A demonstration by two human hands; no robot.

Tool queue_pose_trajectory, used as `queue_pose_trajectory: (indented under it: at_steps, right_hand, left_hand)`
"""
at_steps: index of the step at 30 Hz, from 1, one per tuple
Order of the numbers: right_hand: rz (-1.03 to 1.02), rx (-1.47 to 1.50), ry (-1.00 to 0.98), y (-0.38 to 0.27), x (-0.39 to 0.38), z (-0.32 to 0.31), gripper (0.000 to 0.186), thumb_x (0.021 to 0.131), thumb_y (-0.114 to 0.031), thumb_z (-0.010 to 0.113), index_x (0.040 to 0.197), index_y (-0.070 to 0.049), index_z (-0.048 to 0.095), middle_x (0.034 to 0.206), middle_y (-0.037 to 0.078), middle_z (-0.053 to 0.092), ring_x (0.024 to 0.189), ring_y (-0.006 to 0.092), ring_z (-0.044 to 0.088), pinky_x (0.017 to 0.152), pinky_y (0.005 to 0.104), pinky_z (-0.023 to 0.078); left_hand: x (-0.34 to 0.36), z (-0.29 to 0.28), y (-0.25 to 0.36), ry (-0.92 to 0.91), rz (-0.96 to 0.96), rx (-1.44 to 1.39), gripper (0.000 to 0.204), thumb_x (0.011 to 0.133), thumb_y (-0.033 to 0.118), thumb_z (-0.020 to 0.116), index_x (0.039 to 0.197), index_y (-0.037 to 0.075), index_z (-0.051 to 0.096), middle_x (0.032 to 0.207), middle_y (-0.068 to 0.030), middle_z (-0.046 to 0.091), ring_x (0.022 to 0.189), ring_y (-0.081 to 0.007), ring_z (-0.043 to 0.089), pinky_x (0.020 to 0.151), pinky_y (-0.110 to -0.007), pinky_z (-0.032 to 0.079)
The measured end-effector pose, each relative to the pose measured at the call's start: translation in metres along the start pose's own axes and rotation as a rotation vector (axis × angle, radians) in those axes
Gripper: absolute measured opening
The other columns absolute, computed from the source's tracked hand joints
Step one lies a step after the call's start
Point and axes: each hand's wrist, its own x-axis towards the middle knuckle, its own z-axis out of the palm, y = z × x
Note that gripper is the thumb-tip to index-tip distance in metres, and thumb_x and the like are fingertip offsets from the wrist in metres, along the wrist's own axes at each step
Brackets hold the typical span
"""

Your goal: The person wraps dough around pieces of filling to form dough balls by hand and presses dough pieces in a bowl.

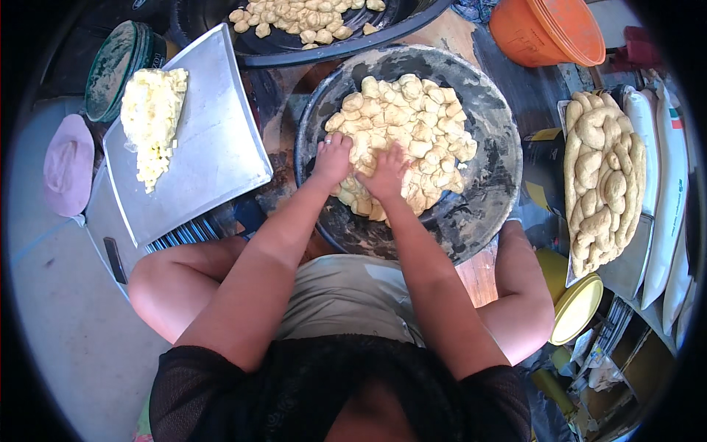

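Many pale, rounded dough pieces are heaped in a wide black basin dusted with flour, which stands between my knees. On the left side of the heap rests my left hand, a ring on one finger, its fingers apart over the dough. Close beside it, my right hand lies on the pieces nearer the middle with its fingers spread. Both palms face down, so whatever lies under them is hidden. Neither hand visibly grips a piece.
A second black basin with more dough lumps stands at the back. Left is a metal tray with pale yellow cubes, partly bagged. An orange bucket stands back right; braided dough lies on a tray beside white sacks.
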Motion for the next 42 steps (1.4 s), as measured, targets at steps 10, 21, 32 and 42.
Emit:
queue_pose_trajectory:
  at_steps: [10, 21, 32, 42]
  right_hand:
    - [0.035, 0.190, -0.113, -0.018, -0.009, -0.015, 0.070, 0.065, -0.019, 0.080, 0.122, -0.002, 0.043, 0.122, 0.021, 0.049, 0.112, 0.0380, 0.048, 0.096, 0.0426, 0.041]
    - [-0.166, 0.474, 0.002, 0.031, 0.080, -0.015, 0.035, 0.076, -0.011, 0.061, 0.111, -0.006, 0.058, 0.095, 0.012, 0.060, 0.092, 0.0307, 0.059, 0.077, 0.0378, 0.047]
    - [-0.390, 0.252, -0.186, -0.010, 0.094, -0.022, 0.020, 0.076, -0.016, 0.062, 0.095, -0.012, 0.063, 0.090, 0.008, 0.057, 0.099, 0.0240, 0.056, 0.090, 0.0387, 0.038]
    - [0.022, 0.335, -0.045, -0.011, 0.174, -0.021, 0.061, 0.073, -0.030, 0.073, 0.129, -0.016, 0.052, 0.123, 0.015, 0.050, 0.116, 0.0309, 0.048, 0.097, 0.0421, 0.040]
  left_hand:
    - [-0.001, -0.014, 0.000, -0.162, 0.200, 0.063, 0.073, 0.070, 0.010, 0.068, 0.137, 0.011, 0.039, 0.137, -0.0135, 0.044, 0.130, -0.0321, 0.036, 0.103, -0.048, 0.031]
    - [0.020, -0.022, 0.005, -0.038, 0.243, 0.164, 0.024, 0.075, 0.021, 0.060, 0.093, 0.005, 0.062, 0.112, -0.0129, 0.055, 0.107, -0.0267, 0.054, 0.092, -0.039, 0.038]
    - [0.060, -0.023, -0.021, 0.407, 0.166, 0.056, 0.072, 0.074, 0.007, 0.063, 0.140, 0.004, 0.034, 0.125, -0.0203, 0.045, 0.112, -0.0348, 0.050, 0.092, -0.044, 0.043]
    - [0.036, -0.007, 0.000, 0.273, 0.032, 0.041, 0.044, 0.071, 0.012, 0.068, 0.111, 0.007, 0.051, 0.120, -0.0161, 0.049, 0.107, -0.0332, 0.051, 0.088, -0.045, 0.043]
